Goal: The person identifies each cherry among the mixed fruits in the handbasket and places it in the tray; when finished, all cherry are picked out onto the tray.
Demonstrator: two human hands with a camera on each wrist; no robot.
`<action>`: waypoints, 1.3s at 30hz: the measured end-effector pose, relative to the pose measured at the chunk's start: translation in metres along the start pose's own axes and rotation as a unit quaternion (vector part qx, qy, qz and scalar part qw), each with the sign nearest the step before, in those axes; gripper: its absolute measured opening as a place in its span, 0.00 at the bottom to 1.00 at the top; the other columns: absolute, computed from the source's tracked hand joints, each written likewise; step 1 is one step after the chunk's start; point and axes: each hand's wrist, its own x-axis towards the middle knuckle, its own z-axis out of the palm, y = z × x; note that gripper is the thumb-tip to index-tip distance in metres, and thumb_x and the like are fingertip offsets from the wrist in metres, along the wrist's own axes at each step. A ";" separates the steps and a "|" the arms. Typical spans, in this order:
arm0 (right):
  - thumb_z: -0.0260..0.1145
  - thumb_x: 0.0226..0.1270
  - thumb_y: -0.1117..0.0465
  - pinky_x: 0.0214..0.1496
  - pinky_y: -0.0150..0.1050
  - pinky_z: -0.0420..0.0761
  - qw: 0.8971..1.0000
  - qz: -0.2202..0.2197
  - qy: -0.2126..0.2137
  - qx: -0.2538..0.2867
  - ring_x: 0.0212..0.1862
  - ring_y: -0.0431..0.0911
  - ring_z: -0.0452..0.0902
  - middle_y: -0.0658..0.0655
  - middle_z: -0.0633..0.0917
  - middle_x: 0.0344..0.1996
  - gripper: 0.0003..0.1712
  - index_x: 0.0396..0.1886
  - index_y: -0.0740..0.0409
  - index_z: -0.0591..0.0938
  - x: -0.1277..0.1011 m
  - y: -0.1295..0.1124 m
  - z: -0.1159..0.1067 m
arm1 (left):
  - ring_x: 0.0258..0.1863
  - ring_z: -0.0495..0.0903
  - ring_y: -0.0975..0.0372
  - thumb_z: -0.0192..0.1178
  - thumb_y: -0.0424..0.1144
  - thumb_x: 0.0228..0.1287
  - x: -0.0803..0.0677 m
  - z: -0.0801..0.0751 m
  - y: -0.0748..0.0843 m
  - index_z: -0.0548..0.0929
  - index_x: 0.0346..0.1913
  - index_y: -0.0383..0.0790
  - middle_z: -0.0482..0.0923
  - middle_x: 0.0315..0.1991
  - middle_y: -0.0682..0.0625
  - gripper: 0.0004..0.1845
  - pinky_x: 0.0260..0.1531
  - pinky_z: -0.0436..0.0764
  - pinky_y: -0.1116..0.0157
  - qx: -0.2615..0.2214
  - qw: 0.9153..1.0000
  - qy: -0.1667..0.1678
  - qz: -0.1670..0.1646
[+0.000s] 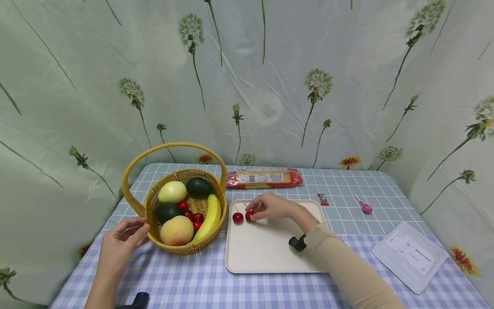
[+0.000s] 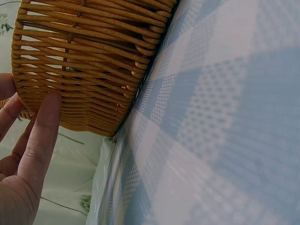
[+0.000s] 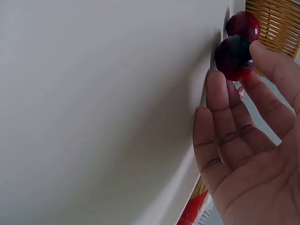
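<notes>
Nearest the viewer, at 7 o'clock, the left hand [image 1: 117, 251] rests with straight, spread fingers [image 2: 40, 140] against the outer wall of the basket [image 1: 154, 201], steadying it without gripping. At 5 o'clock the right sleeve [image 1: 351, 274] crosses the tray [image 1: 270, 253]. Toward the tray's far left corner, the right hand [image 1: 272, 207] pinches a cherry [image 1: 250, 215] between thumb and fingertips [image 3: 220, 101]; the fruit sits low on or just above the tray surface, contact not resolvable. A second cherry [image 1: 237, 217] lies just beside it at 9 o'clock, apparently free. More cherries [image 1: 191, 214] remain in the basket among a banana [image 1: 208, 219], a peach [image 1: 176, 230] and avocados [image 1: 198, 187]. Beyond the tray, at 12 o'clock, lies a noodle packet [image 1: 264, 178]; at 2 o'clock, a lollipop [image 1: 364, 207]. Judged step: placing fruit on the tray. The next move likely calls for parting the fingers gently so neither cherry rolls, then lifting clear.
</notes>
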 end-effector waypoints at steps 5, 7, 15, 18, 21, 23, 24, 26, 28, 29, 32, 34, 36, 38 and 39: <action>0.73 0.74 0.57 0.56 0.31 0.86 1.000 -0.004 0.001 0.005 0.47 0.37 0.86 0.51 0.92 0.46 0.18 0.60 0.56 0.88 -0.001 0.000 -0.002 | 0.41 0.87 0.73 0.73 0.31 0.70 0.001 0.000 0.000 0.85 0.54 0.27 0.87 0.42 0.61 0.15 0.36 0.93 0.69 0.006 1.000 0.001 -0.004; 0.73 0.75 0.57 0.58 0.33 0.87 1.000 -0.006 0.003 0.008 0.48 0.39 0.86 0.52 0.91 0.47 0.18 0.60 0.57 0.88 -0.001 0.000 -0.003 | 0.41 0.88 0.73 0.72 0.31 0.70 0.001 0.000 -0.001 0.85 0.54 0.26 0.87 0.42 0.61 0.15 0.36 0.93 0.69 0.008 1.000 0.002 -0.005; 0.72 0.76 0.55 0.58 0.37 0.87 1.000 -0.002 0.018 -0.003 0.50 0.42 0.86 0.53 0.89 0.50 0.17 0.60 0.55 0.88 -0.001 -0.008 -0.016 | 0.41 0.87 0.73 0.71 0.30 0.71 -0.002 -0.001 -0.003 0.85 0.55 0.28 0.87 0.43 0.62 0.14 0.36 0.93 0.69 0.010 1.000 0.007 -0.022; 0.72 0.77 0.55 0.57 0.36 0.88 0.999 -0.019 0.027 -0.018 0.50 0.43 0.86 0.53 0.89 0.49 0.18 0.60 0.56 0.87 0.001 -0.015 -0.021 | 0.41 0.87 0.73 0.71 0.30 0.71 -0.002 0.000 -0.002 0.85 0.55 0.27 0.87 0.43 0.62 0.14 0.36 0.93 0.69 0.008 1.000 0.007 -0.018; 0.71 0.78 0.54 0.56 0.34 0.88 0.999 -0.036 0.023 -0.028 0.48 0.41 0.86 0.51 0.90 0.46 0.19 0.62 0.57 0.86 0.004 -0.025 -0.026 | 0.42 0.88 0.73 0.72 0.30 0.70 -0.001 -0.001 -0.001 0.84 0.54 0.25 0.87 0.43 0.61 0.15 0.36 0.93 0.69 0.000 1.000 0.002 -0.007; 0.70 0.79 0.53 0.54 0.33 0.87 0.998 -0.044 0.016 -0.033 0.46 0.40 0.84 0.50 0.89 0.44 0.20 0.63 0.57 0.86 0.007 -0.035 -0.030 | 0.42 0.88 0.73 0.72 0.29 0.70 0.000 -0.001 -0.001 0.84 0.54 0.25 0.87 0.43 0.60 0.15 0.36 0.93 0.69 -0.005 1.000 -0.001 -0.004; 0.70 0.79 0.53 0.53 0.32 0.87 0.998 -0.049 0.013 -0.034 0.45 0.41 0.84 0.49 0.89 0.43 0.20 0.63 0.57 0.86 0.008 -0.041 -0.031 | 0.42 0.88 0.72 0.72 0.29 0.69 0.001 -0.001 0.000 0.85 0.54 0.25 0.87 0.43 0.60 0.15 0.36 0.93 0.69 -0.007 1.000 -0.001 -0.003; 0.69 0.79 0.54 0.49 0.31 0.86 0.998 -0.060 0.003 -0.033 0.43 0.45 0.84 0.51 0.89 0.42 0.19 0.63 0.57 0.85 0.011 -0.052 -0.031 | 0.42 0.88 0.72 0.72 0.29 0.69 0.001 -0.001 -0.001 0.85 0.54 0.25 0.87 0.43 0.60 0.14 0.36 0.93 0.69 -0.009 1.000 -0.002 -0.004; 0.69 0.80 0.55 0.46 0.30 0.85 0.997 -0.070 -0.007 -0.033 0.42 0.50 0.84 0.53 0.89 0.42 0.19 0.63 0.58 0.85 0.016 -0.064 -0.031 | 0.42 0.88 0.72 0.73 0.30 0.69 0.001 -0.001 0.000 0.85 0.54 0.26 0.87 0.43 0.60 0.15 0.36 0.93 0.69 -0.008 1.000 -0.002 -0.005; 0.69 0.80 0.55 0.45 0.30 0.85 0.997 -0.075 -0.011 -0.034 0.42 0.51 0.84 0.54 0.89 0.43 0.19 0.63 0.58 0.85 0.018 -0.069 -0.031 | 0.42 0.88 0.72 0.73 0.30 0.69 0.002 -0.001 0.000 0.85 0.54 0.26 0.87 0.43 0.60 0.15 0.36 0.93 0.69 -0.008 1.000 -0.002 -0.004; 0.69 0.80 0.57 0.46 0.29 0.86 0.995 -0.087 -0.027 -0.037 0.43 0.49 0.85 0.54 0.90 0.44 0.19 0.64 0.58 0.85 0.027 -0.083 -0.029 | 0.42 0.88 0.72 0.73 0.29 0.69 0.001 0.000 0.000 0.85 0.54 0.25 0.87 0.43 0.60 0.15 0.37 0.94 0.68 -0.006 1.000 -0.004 0.001; 0.69 0.79 0.56 0.47 0.29 0.86 0.994 -0.092 -0.033 -0.047 0.43 0.42 0.84 0.51 0.89 0.44 0.20 0.64 0.58 0.85 0.034 -0.091 -0.026 | 0.42 0.88 0.72 0.72 0.29 0.69 0.001 -0.001 0.000 0.85 0.54 0.25 0.87 0.43 0.60 0.15 0.37 0.94 0.68 -0.006 1.000 -0.005 0.003; 0.69 0.80 0.56 0.49 0.29 0.86 0.993 -0.095 -0.045 -0.051 0.43 0.40 0.84 0.51 0.89 0.45 0.20 0.65 0.56 0.84 0.041 -0.100 -0.023 | 0.42 0.88 0.72 0.72 0.29 0.69 0.001 -0.001 0.000 0.84 0.54 0.25 0.87 0.43 0.60 0.15 0.37 0.94 0.68 -0.006 1.000 -0.005 0.003; 0.69 0.80 0.56 0.50 0.29 0.86 0.992 -0.096 -0.055 -0.057 0.44 0.40 0.83 0.51 0.89 0.45 0.20 0.65 0.54 0.84 0.048 -0.107 -0.020 | 0.42 0.88 0.72 0.72 0.29 0.69 0.001 -0.001 -0.001 0.85 0.54 0.25 0.87 0.43 0.61 0.15 0.36 0.93 0.68 -0.003 1.000 -0.004 0.004; 0.69 0.80 0.55 0.50 0.29 0.86 0.992 -0.096 -0.060 -0.060 0.45 0.40 0.83 0.51 0.89 0.46 0.20 0.66 0.53 0.84 0.051 -0.111 -0.019 | 0.42 0.88 0.73 0.72 0.29 0.69 0.001 -0.001 -0.001 0.85 0.54 0.25 0.87 0.43 0.61 0.15 0.36 0.93 0.69 -0.002 1.000 -0.002 0.005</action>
